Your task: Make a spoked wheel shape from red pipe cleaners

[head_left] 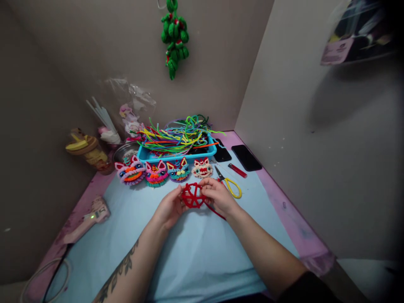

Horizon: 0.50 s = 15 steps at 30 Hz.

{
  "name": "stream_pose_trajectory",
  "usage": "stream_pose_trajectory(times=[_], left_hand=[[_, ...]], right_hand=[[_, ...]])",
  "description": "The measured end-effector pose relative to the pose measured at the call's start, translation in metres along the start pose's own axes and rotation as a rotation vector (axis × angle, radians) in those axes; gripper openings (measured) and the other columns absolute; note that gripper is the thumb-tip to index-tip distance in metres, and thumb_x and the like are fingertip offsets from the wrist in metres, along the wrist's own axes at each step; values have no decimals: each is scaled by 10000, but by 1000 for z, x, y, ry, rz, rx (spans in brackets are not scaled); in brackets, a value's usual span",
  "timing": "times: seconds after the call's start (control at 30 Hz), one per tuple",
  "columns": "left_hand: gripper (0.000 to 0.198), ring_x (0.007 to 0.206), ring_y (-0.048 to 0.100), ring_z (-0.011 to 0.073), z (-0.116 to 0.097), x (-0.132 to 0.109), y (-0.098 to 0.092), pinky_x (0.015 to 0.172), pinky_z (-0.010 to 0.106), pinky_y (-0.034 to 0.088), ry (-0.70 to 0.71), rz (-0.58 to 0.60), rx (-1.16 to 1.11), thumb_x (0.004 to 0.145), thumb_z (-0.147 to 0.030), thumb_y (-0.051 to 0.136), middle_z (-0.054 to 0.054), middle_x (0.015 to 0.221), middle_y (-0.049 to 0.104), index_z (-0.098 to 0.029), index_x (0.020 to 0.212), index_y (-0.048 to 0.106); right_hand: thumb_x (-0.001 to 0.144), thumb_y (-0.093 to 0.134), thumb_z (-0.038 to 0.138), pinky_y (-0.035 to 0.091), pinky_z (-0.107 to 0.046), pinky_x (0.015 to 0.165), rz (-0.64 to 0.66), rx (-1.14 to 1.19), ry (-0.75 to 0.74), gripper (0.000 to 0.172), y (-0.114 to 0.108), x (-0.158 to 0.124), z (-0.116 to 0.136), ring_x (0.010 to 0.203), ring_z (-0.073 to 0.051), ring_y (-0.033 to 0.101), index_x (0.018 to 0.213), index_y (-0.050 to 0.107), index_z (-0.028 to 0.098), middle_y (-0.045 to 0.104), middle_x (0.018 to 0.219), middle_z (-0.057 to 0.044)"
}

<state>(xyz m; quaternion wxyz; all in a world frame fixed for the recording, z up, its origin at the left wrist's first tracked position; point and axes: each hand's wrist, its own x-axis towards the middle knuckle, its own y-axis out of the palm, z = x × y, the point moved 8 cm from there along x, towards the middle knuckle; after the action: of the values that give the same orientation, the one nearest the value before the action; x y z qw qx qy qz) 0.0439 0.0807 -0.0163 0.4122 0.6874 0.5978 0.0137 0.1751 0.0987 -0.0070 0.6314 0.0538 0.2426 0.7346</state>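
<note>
A round red pipe-cleaner frame (193, 196), shaped like a spoked wheel, is held up between my two hands over the blue cloth. My left hand (172, 206) pinches its left edge. At the upper right edge, the fingers of my right hand (217, 194) are closed on it. A loose red pipe-cleaner end trails from the frame below my right hand. Just beyond my hands stand finished-looking lion heads in a row: a purple one (131, 170), a pink one (156, 173), a blue one (178, 169) and a cream one (202, 168).
Behind the heads is a blue tray (176, 159) heaped with pipe cleaners (176, 136). Yellow-handled scissors (234, 188), a red cutter or lighter (237, 170) and two phones (246, 158) lie at the right. On the left are a pink glue gun (91, 216), a metal bowl (124, 150) and a cup (90, 153).
</note>
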Motion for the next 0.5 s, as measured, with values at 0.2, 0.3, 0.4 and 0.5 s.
stream_pose_trajectory(times=[0.2,0.3,0.4,0.5], left_hand=[[179,541,528,93,-10,-2,3,583,222,429,141,-6,132,674,-265,718,-8,593,597,-132,656,599],[233,534,510,89,-15,-3,2,572,215,407,197,-54,185,656,-315,729,-15,572,580,-133,628,585],[270,521,494,88,-17,-4,6,551,211,382,245,-44,269,654,-353,726,-11,559,574,-131,616,576],[280,525,499,95,-15,-4,8,561,222,386,248,-30,316,666,-370,711,-3,565,575,-130,623,574]], right_hand=[[692,635,312,318,-217,476,-22,-188,-131,178,-1,-1,9,484,-87,433,782,519,211,557,628,49],[746,593,399,420,-297,694,-73,-409,-296,210,-1,-4,23,783,-166,553,695,568,197,594,842,-37],[740,596,411,404,-344,833,-50,-559,-330,241,4,-5,25,1036,-228,518,651,616,187,553,1082,-89],[706,615,344,385,-354,883,-41,-529,-276,185,5,-4,19,1081,-236,510,612,617,185,544,1118,-87]])
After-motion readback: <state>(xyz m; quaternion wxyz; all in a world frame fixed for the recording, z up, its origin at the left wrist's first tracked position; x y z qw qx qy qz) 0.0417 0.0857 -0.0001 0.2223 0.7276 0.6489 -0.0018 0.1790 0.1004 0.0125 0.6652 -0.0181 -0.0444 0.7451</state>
